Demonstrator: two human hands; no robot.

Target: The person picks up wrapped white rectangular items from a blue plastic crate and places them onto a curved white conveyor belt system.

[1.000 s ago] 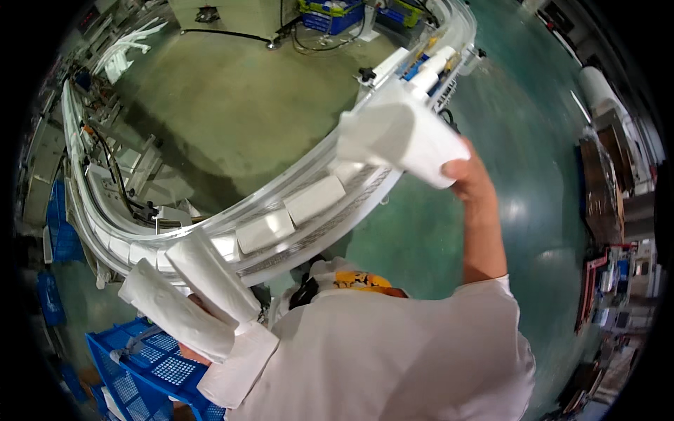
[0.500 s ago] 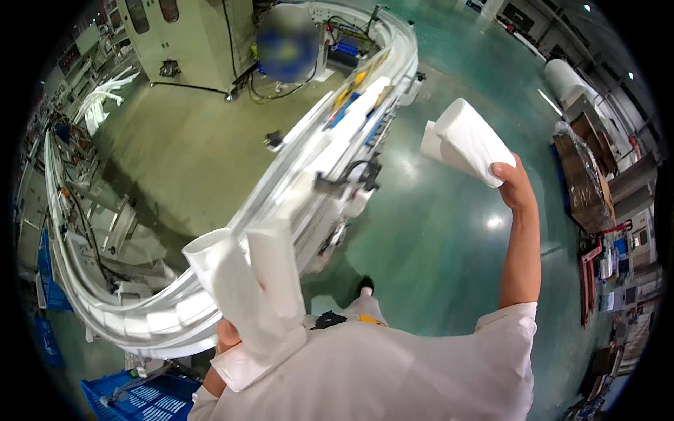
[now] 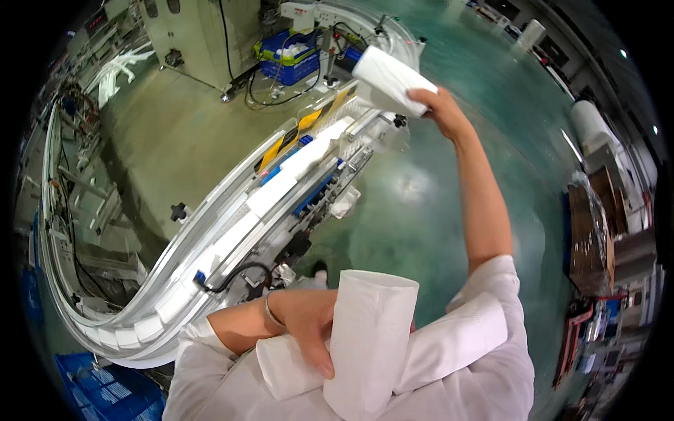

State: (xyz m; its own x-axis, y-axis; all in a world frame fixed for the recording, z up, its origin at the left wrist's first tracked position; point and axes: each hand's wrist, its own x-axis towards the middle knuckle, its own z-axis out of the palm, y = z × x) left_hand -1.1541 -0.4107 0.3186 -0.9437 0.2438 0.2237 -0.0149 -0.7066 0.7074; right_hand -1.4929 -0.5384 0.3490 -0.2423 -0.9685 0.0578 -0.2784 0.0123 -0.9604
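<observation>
White paper roll, long axis tilted, is gripped in the outstretched right hand above the conveyor; left hand clamps other rolls against the chest.

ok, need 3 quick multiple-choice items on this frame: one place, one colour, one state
1. Where is the right hand?
A. Raised over the curved conveyor
B. Resting on the floor
C. Inside a blue crate

2. What colour are the packs on the conveyor?
A. Red
B. White
C. Black

3. What is the left hand doing?
A. Hanging empty
B. Gripping a cable
C. Pressing white packs against the chest

Answers: 1 A, the arm reaches up and out, holding a white pack above the belt. 2 B, all packs on the belt show white. 3 C, the fingers clamp several packs to the body.
</observation>
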